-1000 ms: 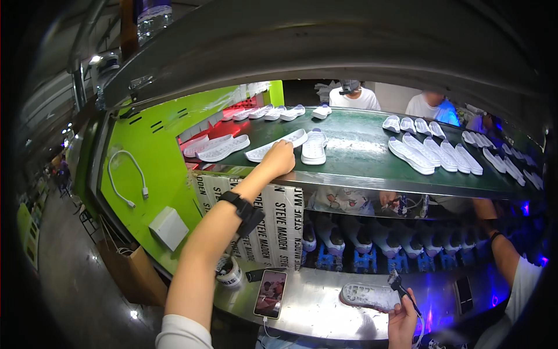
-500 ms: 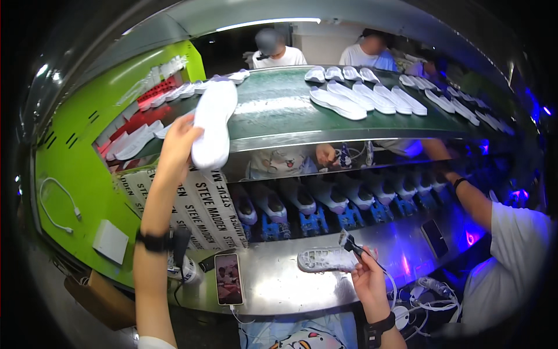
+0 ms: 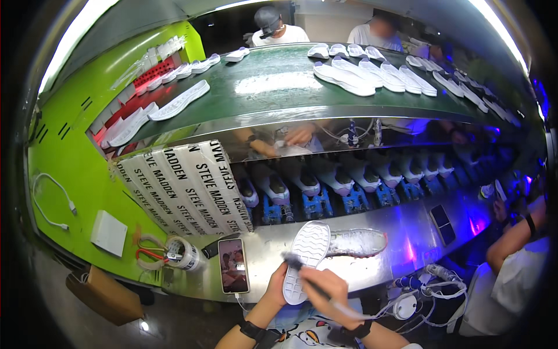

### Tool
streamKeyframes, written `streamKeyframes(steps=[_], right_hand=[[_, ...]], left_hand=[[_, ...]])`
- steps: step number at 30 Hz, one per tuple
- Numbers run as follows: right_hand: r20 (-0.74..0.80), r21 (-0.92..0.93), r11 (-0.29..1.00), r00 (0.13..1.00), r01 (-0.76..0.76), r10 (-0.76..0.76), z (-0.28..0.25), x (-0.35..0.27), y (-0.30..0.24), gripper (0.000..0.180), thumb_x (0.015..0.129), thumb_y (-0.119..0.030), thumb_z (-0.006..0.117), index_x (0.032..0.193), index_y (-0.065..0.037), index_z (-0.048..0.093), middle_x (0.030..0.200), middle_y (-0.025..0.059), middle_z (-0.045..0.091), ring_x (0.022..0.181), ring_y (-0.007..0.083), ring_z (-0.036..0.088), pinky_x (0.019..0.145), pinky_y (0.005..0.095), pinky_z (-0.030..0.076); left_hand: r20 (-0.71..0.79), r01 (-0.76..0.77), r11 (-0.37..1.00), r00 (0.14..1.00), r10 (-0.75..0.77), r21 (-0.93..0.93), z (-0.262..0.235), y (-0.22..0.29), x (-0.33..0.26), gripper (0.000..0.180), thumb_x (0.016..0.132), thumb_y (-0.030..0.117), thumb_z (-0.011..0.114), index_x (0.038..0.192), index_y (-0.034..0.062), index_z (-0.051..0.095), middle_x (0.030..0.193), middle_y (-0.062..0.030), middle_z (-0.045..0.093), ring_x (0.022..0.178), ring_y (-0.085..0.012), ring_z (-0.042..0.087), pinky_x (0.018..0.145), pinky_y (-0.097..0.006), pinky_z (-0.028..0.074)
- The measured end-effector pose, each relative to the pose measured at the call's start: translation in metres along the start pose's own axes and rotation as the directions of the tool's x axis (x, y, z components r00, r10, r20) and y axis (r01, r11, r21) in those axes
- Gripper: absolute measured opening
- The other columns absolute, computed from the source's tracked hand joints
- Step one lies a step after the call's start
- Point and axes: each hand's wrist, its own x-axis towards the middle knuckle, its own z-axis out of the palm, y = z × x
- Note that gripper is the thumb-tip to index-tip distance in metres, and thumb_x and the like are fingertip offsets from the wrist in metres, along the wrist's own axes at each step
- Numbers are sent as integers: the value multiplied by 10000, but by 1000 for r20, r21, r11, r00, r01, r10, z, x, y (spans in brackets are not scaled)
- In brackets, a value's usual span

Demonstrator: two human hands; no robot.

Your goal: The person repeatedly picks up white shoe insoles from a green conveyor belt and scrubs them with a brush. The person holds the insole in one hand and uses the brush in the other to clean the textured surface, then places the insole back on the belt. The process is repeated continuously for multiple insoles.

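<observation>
A white shoe sole (image 3: 310,247), patterned face up, stands tilted over the near edge of the steel bench. My left hand (image 3: 277,288) is closed on its lower left edge. In my right hand (image 3: 330,289) is a dark-handled brush (image 3: 292,260) with a pale tube or cord trailing from it. Its bristle head is at the left side of the sole; whether it touches is too blurred to tell. Just behind, on the bench, lies another sole (image 3: 357,243) with a whitish face and reddish rim.
Soles (image 3: 343,79) stand in rows on the green conveyor (image 3: 256,104). Shoes (image 3: 343,180) on blue supports fill the shelf below. A printed white box (image 3: 186,189), tape roll (image 3: 189,256), scissors (image 3: 152,254) and phone (image 3: 234,264) lie left; another phone (image 3: 443,224), cables and a co-worker's arm (image 3: 517,238) right.
My left hand has brought the white sole down from above the conveyor to the bench edge. My right hand has moved left with the brush, up to that sole.
</observation>
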Motion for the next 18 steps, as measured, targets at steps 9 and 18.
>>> streamKeyframes(steps=[9,18], right_hand=[[395,188,981,918,-41,-37,4,-7,-18,258,762,-36,687,1019,-57,701,953,112,695,773,197,649,719,298,513],[735,263,834,661,-484,151,-32,35,-9,230,774,-43,688,1003,-41,708,994,117,696,918,218,668,853,291,502]], left_hand=[[206,-45,967,973,99,-253,-2,14,-8,486,934,443,451,1302,128,488,1217,-112,507,1045,-264,482,843,-400,495],[-30,239,934,970,-240,264,18,52,-1,494,979,358,405,1289,-23,462,1109,-235,615,920,-311,659,806,-381,551]])
